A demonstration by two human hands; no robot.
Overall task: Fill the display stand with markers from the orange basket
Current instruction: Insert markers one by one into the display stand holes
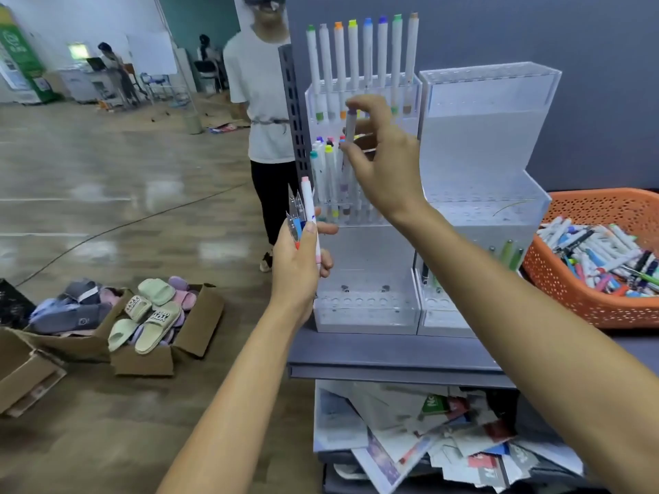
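I'm pinching a purple marker (350,129) in my right hand (387,165) at centre frame, gripping a bundle of markers (307,203) in my left hand (299,260)

My left hand (297,260) is up in front of me, thumb on top, fingers curled round a bunch of markers (307,205). My right arm (499,279) reaches higher and further out. My right hand (387,162) pinches 1 marker (351,128) nearly upright between thumb and fingertips.

Orange basket (570,297) cut off at the right edge; middle markers (330,172) of the display stand (367,315) partly hidden behind the right hand (388,165); far left figures (114,65) blurred.
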